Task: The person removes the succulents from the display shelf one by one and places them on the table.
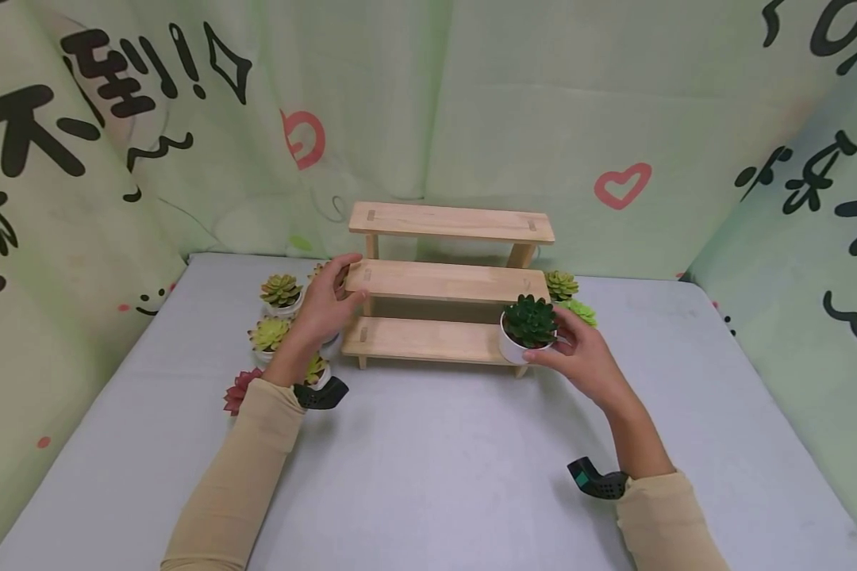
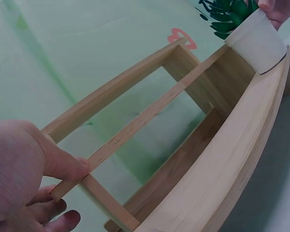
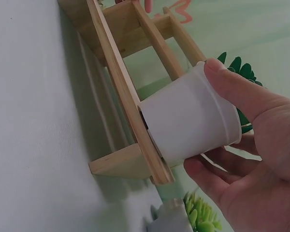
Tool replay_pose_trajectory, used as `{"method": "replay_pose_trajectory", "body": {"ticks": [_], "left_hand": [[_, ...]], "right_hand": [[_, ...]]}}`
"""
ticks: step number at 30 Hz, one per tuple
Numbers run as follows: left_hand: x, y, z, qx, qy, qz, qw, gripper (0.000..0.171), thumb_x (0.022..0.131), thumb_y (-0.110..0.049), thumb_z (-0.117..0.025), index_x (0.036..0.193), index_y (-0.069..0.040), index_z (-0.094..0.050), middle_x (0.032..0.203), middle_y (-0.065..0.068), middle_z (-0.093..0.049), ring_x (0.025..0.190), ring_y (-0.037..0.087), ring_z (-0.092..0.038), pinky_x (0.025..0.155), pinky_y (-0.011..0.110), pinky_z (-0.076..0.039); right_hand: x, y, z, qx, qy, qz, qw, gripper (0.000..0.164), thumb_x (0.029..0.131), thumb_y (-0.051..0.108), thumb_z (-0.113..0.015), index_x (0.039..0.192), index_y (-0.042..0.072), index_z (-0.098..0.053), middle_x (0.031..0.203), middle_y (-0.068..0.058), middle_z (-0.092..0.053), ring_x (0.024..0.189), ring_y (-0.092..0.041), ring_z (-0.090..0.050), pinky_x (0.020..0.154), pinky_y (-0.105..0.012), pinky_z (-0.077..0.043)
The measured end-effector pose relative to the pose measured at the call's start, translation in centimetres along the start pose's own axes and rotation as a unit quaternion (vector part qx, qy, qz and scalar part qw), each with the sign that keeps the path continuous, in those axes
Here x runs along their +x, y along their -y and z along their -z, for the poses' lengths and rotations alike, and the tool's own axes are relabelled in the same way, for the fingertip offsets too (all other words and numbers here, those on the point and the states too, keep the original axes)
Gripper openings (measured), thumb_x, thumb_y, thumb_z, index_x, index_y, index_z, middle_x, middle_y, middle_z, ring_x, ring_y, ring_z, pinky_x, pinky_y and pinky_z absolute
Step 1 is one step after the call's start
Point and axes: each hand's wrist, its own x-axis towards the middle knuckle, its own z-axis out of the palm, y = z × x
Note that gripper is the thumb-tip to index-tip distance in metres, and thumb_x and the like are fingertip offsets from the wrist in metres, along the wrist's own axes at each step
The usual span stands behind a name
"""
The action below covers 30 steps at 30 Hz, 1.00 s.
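A three-tier wooden plant stand point(image 1: 421, 339) stands towards the back of the table. My left hand point(image 1: 326, 305) grips the left end of its middle tier, thumb on top and fingers below in the left wrist view. At the right end of the lowest tier is a dark green succulent point(image 1: 530, 320) in a white pot point(image 3: 188, 121). My right hand point(image 1: 586, 357) holds that pot by its side, the thumb near the rim. The pot's base meets the tier's front edge in the right wrist view; whether it rests fully there I cannot tell.
Left of the stand are several potted succulents, among them a yellow-green one point(image 1: 281, 290) and a red one point(image 1: 241, 392), partly behind my left arm. Two light green succulents point(image 1: 561, 285) stand by the right end. A printed curtain point(image 1: 514, 119) hangs behind the white table point(image 1: 428, 476).
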Motion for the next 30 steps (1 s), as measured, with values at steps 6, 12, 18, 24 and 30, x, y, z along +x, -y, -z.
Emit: {"method": "replay_pose_trajectory", "body": {"ticks": [6, 12, 18, 24, 30], "left_hand": [[-0.1, 0.1, 0.0, 0.003, 0.001, -0.005, 1.0, 0.057, 0.096, -0.01, -0.058, 0.148, -0.019, -0.035, 0.16, 0.01, -0.025, 0.149, 0.024, -0.021, 0.12, 0.041, -0.028], [0.0, 0.1, 0.0, 0.004, 0.0, -0.003, 1.0, 0.056, 0.096, -0.011, -0.058, 0.148, -0.019, -0.036, 0.159, 0.01, -0.026, 0.149, 0.024, -0.021, 0.12, 0.041, -0.029], [0.1, 0.2, -0.1, 0.003, 0.0, -0.003, 1.0, 0.056, 0.096, -0.011, -0.058, 0.147, -0.019, -0.036, 0.159, 0.01, -0.025, 0.149, 0.024, -0.021, 0.12, 0.04, -0.028], [0.1, 0.3, -0.1, 0.004, 0.001, 0.0, 1.0, 0.057, 0.096, -0.011, -0.058, 0.148, -0.018, -0.036, 0.159, 0.01, -0.025, 0.149, 0.024, -0.021, 0.12, 0.041, -0.028], [0.2, 0.2, -0.1, 0.006, 0.0, 0.003, 1.0, 0.056, 0.097, -0.011, -0.057, 0.148, -0.018, -0.036, 0.159, 0.011, -0.025, 0.149, 0.025, -0.021, 0.12, 0.041, -0.028]], "right_hand": [[0.1, 0.0, -0.1, -0.002, -0.003, -0.003, 1.0, 0.083, 0.082, 0.032, -0.078, 0.148, 0.011, -0.034, 0.144, -0.018, -0.047, 0.131, -0.033, -0.05, 0.105, -0.041, -0.043], [0.2, 0.0, -0.1, -0.009, -0.006, -0.012, 1.0, 0.084, 0.081, 0.034, -0.079, 0.148, 0.011, -0.034, 0.143, -0.019, -0.048, 0.13, -0.035, -0.052, 0.103, -0.042, -0.045], [0.0, 0.1, 0.1, -0.027, -0.013, -0.038, 0.999, 0.092, 0.08, 0.04, -0.078, 0.151, 0.009, -0.028, 0.149, -0.02, -0.041, 0.135, -0.036, -0.046, 0.107, -0.045, -0.043], [-0.8, 0.2, 0.6, -0.036, -0.02, -0.058, 0.998, 0.097, 0.081, 0.043, -0.076, 0.153, 0.008, -0.023, 0.152, -0.021, -0.036, 0.138, -0.037, -0.041, 0.109, -0.048, -0.041], [-1.5, 0.2, 1.4, -0.036, -0.038, -0.051, 0.997, 0.091, 0.082, 0.042, -0.075, 0.152, 0.01, -0.027, 0.15, -0.018, -0.04, 0.137, -0.036, -0.042, 0.107, -0.048, -0.042]]}}
